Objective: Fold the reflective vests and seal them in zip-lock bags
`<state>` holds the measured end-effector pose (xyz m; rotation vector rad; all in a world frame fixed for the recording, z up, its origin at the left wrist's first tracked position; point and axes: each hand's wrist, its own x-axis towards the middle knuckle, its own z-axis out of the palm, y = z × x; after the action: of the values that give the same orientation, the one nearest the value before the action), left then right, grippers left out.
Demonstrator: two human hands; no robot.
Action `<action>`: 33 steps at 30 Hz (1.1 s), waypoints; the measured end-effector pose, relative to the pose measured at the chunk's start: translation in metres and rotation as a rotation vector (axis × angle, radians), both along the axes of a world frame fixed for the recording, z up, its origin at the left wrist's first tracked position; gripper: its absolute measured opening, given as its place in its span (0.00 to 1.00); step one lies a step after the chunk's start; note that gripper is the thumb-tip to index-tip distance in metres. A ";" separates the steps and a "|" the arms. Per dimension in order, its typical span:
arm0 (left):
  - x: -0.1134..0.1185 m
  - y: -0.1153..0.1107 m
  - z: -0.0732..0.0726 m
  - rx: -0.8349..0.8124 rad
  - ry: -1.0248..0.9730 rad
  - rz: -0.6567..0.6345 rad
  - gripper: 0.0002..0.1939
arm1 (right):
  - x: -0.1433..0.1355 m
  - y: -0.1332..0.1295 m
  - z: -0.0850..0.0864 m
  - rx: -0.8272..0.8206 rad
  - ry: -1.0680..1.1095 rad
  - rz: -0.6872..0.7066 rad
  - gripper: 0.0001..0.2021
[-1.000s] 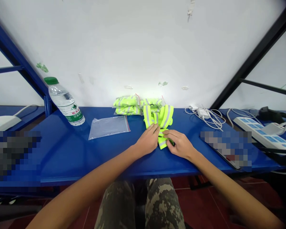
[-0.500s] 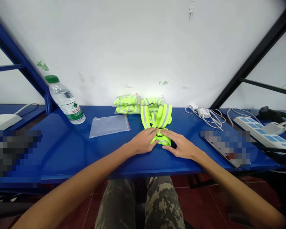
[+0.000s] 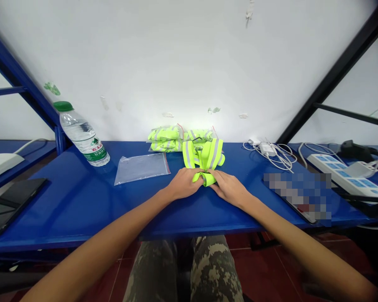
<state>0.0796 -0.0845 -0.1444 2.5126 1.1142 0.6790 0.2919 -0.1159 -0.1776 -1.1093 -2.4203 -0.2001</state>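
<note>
A fluorescent yellow-green reflective strap (image 3: 213, 153) with silver stripes lies looped on the blue table, its near end gathered between my two hands. My left hand (image 3: 185, 183) is closed on the left side of that end, thumb toward the middle. From the right, my right hand (image 3: 229, 187) pinches the same bunch, fingers on top. Part of the strap is hidden under the fingers. Behind it, several similar straps (image 3: 166, 138) are packed in clear bags against the wall. A flat clear zip bag (image 3: 141, 168) lies left of my left hand.
A water bottle (image 3: 83, 136) with a green cap stands at the left. White cables with a charger (image 3: 267, 149) lie at the back right, near a power strip (image 3: 349, 175). A dark flat device (image 3: 14, 205) rests at the left edge, and a blurred-out device (image 3: 297, 197) at the right.
My hands have drawn closer together and squeezed the near end of the strap into a smaller bunch. The fingers curl more around it. The view has shifted slightly.
</note>
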 end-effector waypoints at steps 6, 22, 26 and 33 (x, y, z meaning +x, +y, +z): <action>-0.002 0.003 0.003 -0.068 -0.109 0.034 0.17 | -0.009 0.000 -0.001 0.034 -0.032 -0.053 0.19; -0.001 0.009 0.005 -0.057 -0.045 0.125 0.14 | -0.019 -0.010 0.011 0.135 -0.168 -0.079 0.25; -0.005 0.006 0.003 -0.087 -0.158 0.083 0.18 | -0.016 -0.009 0.008 0.121 -0.195 -0.072 0.20; -0.006 0.014 0.002 -0.116 -0.178 0.072 0.18 | -0.019 -0.009 0.013 0.068 -0.121 -0.062 0.13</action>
<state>0.0741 -0.0710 -0.1428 2.2764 1.1492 0.8150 0.2724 -0.1251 -0.1649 -1.1736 -2.4654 -0.3775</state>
